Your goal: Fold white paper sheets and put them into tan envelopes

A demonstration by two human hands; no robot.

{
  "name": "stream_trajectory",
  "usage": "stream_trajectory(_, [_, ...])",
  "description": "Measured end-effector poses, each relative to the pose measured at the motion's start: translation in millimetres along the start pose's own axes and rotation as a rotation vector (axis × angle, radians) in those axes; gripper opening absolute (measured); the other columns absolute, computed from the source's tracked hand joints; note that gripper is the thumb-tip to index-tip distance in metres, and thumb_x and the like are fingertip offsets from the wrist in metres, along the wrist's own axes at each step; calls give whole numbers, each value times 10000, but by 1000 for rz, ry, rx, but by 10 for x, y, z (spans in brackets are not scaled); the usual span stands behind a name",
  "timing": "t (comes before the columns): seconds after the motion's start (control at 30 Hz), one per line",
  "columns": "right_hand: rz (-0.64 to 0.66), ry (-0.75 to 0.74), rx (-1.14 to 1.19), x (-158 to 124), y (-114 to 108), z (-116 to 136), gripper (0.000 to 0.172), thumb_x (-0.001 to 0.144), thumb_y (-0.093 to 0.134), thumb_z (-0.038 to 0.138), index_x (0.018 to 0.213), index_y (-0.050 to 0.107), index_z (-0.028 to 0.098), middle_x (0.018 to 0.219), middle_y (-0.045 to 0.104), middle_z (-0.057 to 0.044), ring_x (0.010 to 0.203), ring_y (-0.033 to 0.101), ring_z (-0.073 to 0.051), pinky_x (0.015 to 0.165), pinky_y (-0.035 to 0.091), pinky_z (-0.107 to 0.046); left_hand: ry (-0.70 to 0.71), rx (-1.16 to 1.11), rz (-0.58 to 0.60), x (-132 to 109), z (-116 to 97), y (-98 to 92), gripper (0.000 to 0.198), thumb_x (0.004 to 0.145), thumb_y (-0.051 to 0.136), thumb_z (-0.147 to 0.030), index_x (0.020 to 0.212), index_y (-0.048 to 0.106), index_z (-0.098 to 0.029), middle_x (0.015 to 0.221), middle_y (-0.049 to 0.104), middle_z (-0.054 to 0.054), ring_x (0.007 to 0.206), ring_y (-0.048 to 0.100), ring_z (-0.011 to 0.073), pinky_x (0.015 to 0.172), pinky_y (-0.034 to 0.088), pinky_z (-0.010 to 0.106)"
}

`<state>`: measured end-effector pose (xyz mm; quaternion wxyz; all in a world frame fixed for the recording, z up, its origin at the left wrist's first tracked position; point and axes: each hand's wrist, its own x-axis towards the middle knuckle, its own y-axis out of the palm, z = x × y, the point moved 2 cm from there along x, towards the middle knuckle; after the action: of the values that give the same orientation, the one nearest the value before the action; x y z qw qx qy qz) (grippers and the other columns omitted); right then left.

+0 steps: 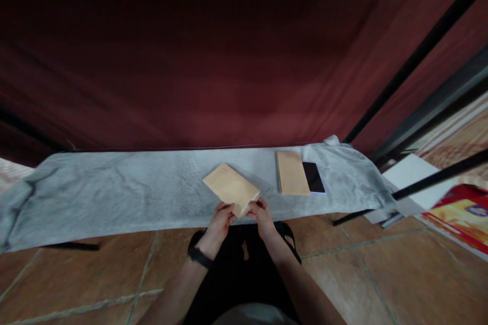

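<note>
A tan paper envelope (231,185) lies at an angle over the near middle of the cloth-covered table, its near end between my two hands. My left hand (221,221) pinches its lower left edge, thumb on top. At the near right corner, where a paler flap or fold shows, the fingers of my right hand (260,213) are closed on the paper. To the right rests a stack of similar tan envelopes (293,172). A dark-screened phone or tablet (313,176) sits partly under that stack.
A grey, wrinkled cloth (152,188) covers the long, narrow table. Behind it hangs a dark red curtain (213,86), with a black slanting bar (412,61) at right. A red and yellow package (461,216) and a white board (412,177) lie beyond the right end.
</note>
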<state>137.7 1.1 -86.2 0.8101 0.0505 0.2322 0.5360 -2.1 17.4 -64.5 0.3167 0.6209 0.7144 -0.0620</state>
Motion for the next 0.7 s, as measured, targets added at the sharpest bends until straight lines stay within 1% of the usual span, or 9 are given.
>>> stream_trajectory(0.07, [10,-47,-50,59,-61,40,339,638,691,451,853,619,200,709,679,-7,601,642,-183,570,562,-316,17,67,13,132,-87,7,187,627,731,-119,746,598,-174,710,699,4,690,687,169,653,556,275])
stream_trajectory(0.17, [11,-145,-143,165,-149,108,318,720,641,458,911,619,205,692,651,5,598,624,-173,595,564,-319,68,170,25,327,-228,36,201,615,684,-95,798,642,-170,760,712,11,718,677,166,658,540,256])
stream_trajectory(0.23, [13,-225,-211,229,-199,161,293,759,617,417,964,628,208,775,671,-10,690,643,-183,689,572,-339,105,237,33,437,-302,61,231,615,650,-85,830,652,-171,808,724,17,739,674,165,683,536,258])
stream_trajectory(0.33, [38,-326,-309,302,-258,233,229,781,607,315,978,671,220,942,700,-39,911,654,-211,923,522,-388,156,337,36,553,-366,75,271,613,622,-85,866,648,-180,849,733,19,790,680,184,738,536,281])
stream_trajectory(0.43, [148,-503,-542,334,-283,273,258,827,557,216,1031,713,242,1136,699,-54,1116,615,-221,1063,437,-407,213,441,-8,595,-387,29,328,606,624,-78,913,636,-192,861,730,27,864,685,216,789,523,296])
stream_trajectory(0.5, [274,-662,-771,326,-275,265,322,869,516,170,1109,711,258,1248,674,-47,1209,580,-211,1097,414,-413,251,508,-60,575,-385,-29,372,611,628,-79,963,629,-195,876,722,42,926,681,243,824,509,308])
stream_trajectory(0.57, [383,-769,-954,308,-264,234,362,891,501,142,1163,698,277,1298,658,-29,1247,562,-202,1121,393,-428,288,564,-119,523,-375,-86,430,626,637,-94,1044,623,-193,942,711,69,1026,658,281,890,489,343])
stream_trajectory(0.63, [430,-812,-1064,293,-258,207,386,898,502,123,1188,688,297,1315,651,-14,1250,564,-197,1141,371,-443,404,685,-175,459,-372,-98,495,667,643,-134,1158,606,-186,1075,682,114,1157,596,321,985,444,402])
stream_trajectory(0.7, [433,-823,-1117,282,-251,198,401,897,503,110,1199,682,304,1328,645,-11,1246,570,-194,1150,360,-452,626,895,-175,424,-382,-22,528,750,615,-196,1275,565,-183,1243,618,155,1281,505,335,1074,377,450])
